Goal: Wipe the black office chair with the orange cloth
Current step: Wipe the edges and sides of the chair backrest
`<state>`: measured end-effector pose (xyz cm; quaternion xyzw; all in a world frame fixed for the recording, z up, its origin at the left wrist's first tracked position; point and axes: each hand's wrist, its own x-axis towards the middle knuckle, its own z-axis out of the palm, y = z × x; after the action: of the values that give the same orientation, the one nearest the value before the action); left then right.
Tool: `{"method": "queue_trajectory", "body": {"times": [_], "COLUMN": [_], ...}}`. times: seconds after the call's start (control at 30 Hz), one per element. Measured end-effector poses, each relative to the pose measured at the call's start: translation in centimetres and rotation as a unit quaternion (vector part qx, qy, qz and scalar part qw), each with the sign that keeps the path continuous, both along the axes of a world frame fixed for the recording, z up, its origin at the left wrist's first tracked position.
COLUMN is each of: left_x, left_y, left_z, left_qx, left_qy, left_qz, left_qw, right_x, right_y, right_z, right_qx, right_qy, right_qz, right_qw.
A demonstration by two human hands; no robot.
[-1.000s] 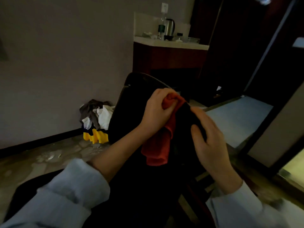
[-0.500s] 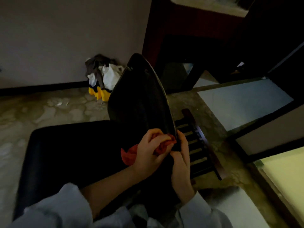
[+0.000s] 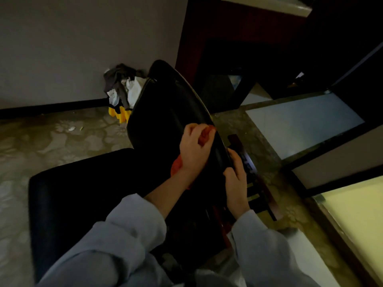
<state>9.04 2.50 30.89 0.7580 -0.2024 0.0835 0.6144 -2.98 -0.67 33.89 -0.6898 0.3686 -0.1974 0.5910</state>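
Your left hand (image 3: pixel 194 150) grips the orange cloth (image 3: pixel 205 135) and presses it on the thin side edge of the black office chair (image 3: pixel 165 112). A bit of cloth sticks out by your wrist, at seven o'clock from that hand. Your right hand (image 3: pixel 236 179) is at four o'clock from the left one, fingers curled round the same edge. A heap of clothes (image 3: pixel 122 88) sits by the wall (image 3: pixel 62 48) at eleven o'clock. A dark wooden rack (image 3: pixel 267 195) lies on the floor (image 3: pixel 62 141), just past your right hand at three o'clock.
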Motion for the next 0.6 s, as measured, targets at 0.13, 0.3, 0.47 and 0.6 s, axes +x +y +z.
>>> {"method": "queue_trajectory", "body": {"times": [0.13, 0.3, 0.47, 0.6], "left_x": [-4.2, -1.0, 4.8, 8.2], "left_y": [1.1, 1.1, 0.8, -0.1], "left_z": [-2.2, -3.1, -0.1, 1.7], "left_qx": [-0.038, 0.023, 0.051, 0.048], "left_qy": [-0.123, -0.253, -0.087, 0.041], "left_qz": [-0.127, -0.169, -0.073, -0.038], "left_qw": [0.984, 0.952, 0.992, 0.997], "right_x": [1.0, 0.8, 0.1, -1.4], "right_y": [0.3, 1.4, 2.4, 2.8], "right_z": [0.6, 1.8, 2.5, 1.9], "right_qx": [0.027, 0.031, 0.044, 0.061], "right_qy": [-0.04, -0.038, -0.041, -0.033], "right_qz": [-0.046, -0.058, -0.06, -0.051], "right_qw": [0.998, 0.997, 0.996, 0.996]}}
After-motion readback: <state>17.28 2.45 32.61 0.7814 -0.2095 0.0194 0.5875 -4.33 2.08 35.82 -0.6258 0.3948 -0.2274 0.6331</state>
